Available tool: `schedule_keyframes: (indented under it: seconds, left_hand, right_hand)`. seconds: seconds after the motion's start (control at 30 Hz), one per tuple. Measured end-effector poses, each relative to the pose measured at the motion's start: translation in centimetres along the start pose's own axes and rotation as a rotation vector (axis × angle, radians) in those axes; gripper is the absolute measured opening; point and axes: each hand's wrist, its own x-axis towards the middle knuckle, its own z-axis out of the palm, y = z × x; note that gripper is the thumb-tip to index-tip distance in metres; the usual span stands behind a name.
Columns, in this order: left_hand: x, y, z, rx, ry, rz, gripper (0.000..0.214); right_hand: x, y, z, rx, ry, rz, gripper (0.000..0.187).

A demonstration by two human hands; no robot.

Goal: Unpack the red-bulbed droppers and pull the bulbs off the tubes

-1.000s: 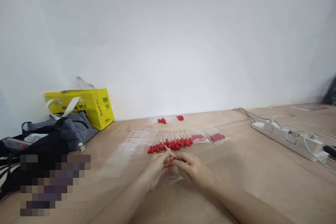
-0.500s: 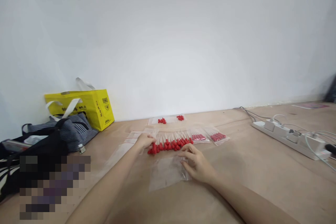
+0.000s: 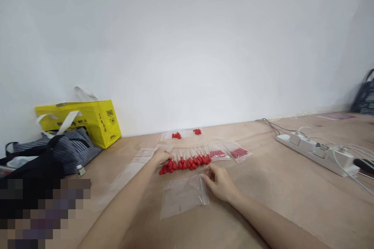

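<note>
A row of white sticks with red bulb-shaped tips (image 3: 191, 162) lies across the tabletop, tips toward me. At its left end, my left hand (image 3: 160, 156) is closed, thumb and fingers pinching around a red-tipped stick; part of the grip is hidden. A clear zip bag (image 3: 181, 197) lies flat, nearer to me than the row. My right hand (image 3: 220, 182) is at the bag's right corner, fingers curled but apart from the thumb, holding nothing I can see.
Filled bags of red-tipped sticks (image 3: 217, 153) lie right of the row. Behind it, small red pieces (image 3: 176, 135) rest on clear plastic. More clear bags (image 3: 128, 173) are left. A yellow bag (image 3: 106, 124) and striped bag (image 3: 74, 151) stand left; a power strip (image 3: 318, 153) lies right.
The view has turned slightly right. Red tips that were bunched at my left hand now lie spread at the row's left end. My right hand has drawn back slightly from over the bag.
</note>
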Motion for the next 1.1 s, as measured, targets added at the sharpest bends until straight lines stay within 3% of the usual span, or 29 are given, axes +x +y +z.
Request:
schedule_keyframes:
  seconds: [0.1, 0.3, 0.5, 0.6, 0.67, 0.77, 0.87, 0.93, 1.0, 1.1]
  left_hand:
    - [0.1, -0.4, -0.1, 0.047, 0.025, 0.020, 0.029]
    - [-1.1, -0.9, -0.6, 0.114, 0.124, 0.112, 0.028]
    - [-5.9, -1.1, 0.1, 0.199, 0.320, 0.386, 0.015]
    - [-9.8, -2.0, 2.0, 0.236, 0.220, 0.597, 0.016]
    - [-12.0, -2.9, 3.3, 0.290, 0.079, 0.839, 0.025]
    - [-13.6, -3.9, 4.4, 0.402, -0.116, 0.860, 0.051]
    - [-13.7, -4.1, 4.6, 0.529, -0.240, 0.834, 0.059]
    - [-13.5, -4.1, 4.5, 0.565, -0.246, 0.826, 0.060]
    - [-13.4, -4.1, 4.6, 0.575, -0.232, 0.805, 0.062]
    - [-13.4, -4.4, 4.7, 0.552, -0.191, 0.735, 0.068]
  right_hand:
    - [-0.1, -0.2, 0.0, 0.035, -0.017, 0.113, 0.019]
    - [-0.7, -1.3, 0.1, 0.143, -0.082, 0.187, 0.032]
    - [-0.8, -0.8, 1.2, 0.367, -0.181, 0.252, 0.037]
    - [-0.8, -0.4, 1.8, 0.480, -0.211, 0.274, 0.039]
    - [-0.7, -0.1, 2.1, 0.528, -0.220, 0.273, 0.039]
    - [-0.5, 0.3, 2.2, 0.558, -0.202, 0.262, 0.038]
    - [-0.3, 0.3, 1.6, 0.495, -0.123, 0.277, 0.033]
    - [-0.4, -0.2, 0.9, 0.348, -0.014, 0.201, 0.027]
    - [-0.8, -1.1, 0.3, 0.170, 0.057, -0.014, 0.021]
    - [-1.5, -2.3, -0.2, -0.039, -0.099, -0.363, 0.012]
